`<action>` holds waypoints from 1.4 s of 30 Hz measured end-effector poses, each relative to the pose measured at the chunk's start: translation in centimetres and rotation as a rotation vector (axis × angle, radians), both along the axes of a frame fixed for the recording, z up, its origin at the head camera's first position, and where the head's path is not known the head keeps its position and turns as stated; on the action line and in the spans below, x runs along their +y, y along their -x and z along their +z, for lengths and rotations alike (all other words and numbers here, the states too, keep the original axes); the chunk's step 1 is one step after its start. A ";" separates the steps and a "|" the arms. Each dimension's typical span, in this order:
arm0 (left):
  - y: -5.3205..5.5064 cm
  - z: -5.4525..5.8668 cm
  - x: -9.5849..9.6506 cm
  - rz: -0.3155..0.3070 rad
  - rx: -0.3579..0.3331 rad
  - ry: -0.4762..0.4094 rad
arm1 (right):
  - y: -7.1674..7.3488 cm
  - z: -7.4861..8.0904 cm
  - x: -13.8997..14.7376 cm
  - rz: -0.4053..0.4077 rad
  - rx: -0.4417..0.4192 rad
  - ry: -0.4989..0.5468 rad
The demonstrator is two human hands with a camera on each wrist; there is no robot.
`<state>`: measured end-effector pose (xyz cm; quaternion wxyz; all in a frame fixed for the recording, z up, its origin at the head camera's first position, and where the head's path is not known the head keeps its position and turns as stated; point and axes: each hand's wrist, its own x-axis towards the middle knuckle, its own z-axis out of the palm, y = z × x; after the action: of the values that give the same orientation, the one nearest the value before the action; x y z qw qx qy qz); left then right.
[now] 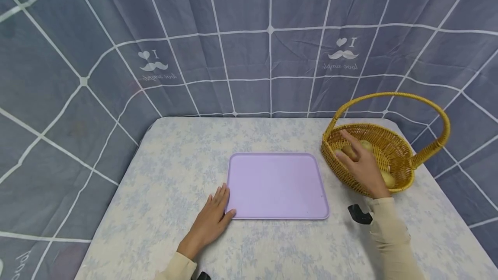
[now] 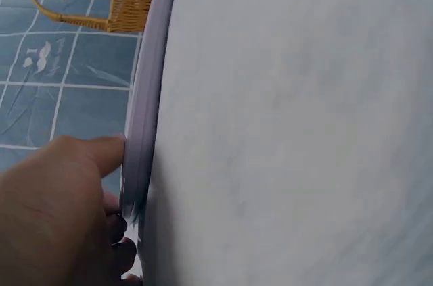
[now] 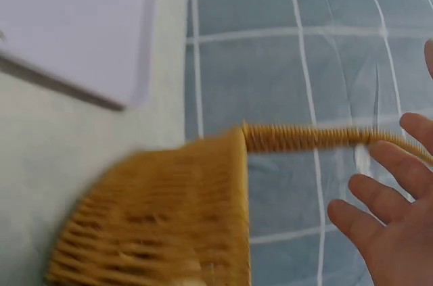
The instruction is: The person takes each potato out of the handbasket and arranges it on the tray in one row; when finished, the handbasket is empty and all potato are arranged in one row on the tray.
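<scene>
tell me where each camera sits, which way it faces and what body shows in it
Head: on the person's head, facing forward and down at the purple tray and wicker basket; left hand, right hand and both sleeves show.
Left wrist: worn there, looking along the tray's edge toward the basket; left hand and part of right show.
Right wrist: worn there, facing basket and tray corner; right hand shows.
Wrist views share tray, basket and right hand.

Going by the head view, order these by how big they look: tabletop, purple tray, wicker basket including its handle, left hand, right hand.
1. Tabletop
2. Wicker basket, by its whole outline
3. Purple tray
4. Left hand and right hand: they look about alike, so unranked.
</scene>
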<state>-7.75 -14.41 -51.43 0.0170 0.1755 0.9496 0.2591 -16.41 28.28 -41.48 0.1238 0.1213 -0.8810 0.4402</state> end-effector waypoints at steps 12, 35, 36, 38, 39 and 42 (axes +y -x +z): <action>-0.5 -0.6 -0.1 0.006 0.014 -0.028 | 4.6 1.2 4.9 -0.048 -0.170 0.021; -0.5 -0.4 0.0 0.007 -0.023 -0.051 | 6.9 -4.0 5.5 0.012 -0.382 -0.098; -0.5 -0.5 0.0 0.007 -0.024 -0.052 | 6.9 -4.1 5.6 0.003 -0.375 -0.112; -0.5 -0.5 0.0 0.011 -0.024 -0.048 | 7.0 -4.2 5.7 -0.006 -0.373 -0.119; -0.5 -0.4 0.0 0.013 -0.022 -0.049 | 7.0 -4.3 5.8 -0.008 -0.373 -0.125; -0.5 -0.3 0.0 0.018 -0.014 -0.053 | 7.3 -4.3 6.0 -0.017 -0.358 -0.127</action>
<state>-7.25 -14.45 -51.76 0.0166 0.1655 0.9438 0.2856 -23.67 34.29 -45.77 -0.0394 0.0412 -0.9159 0.3973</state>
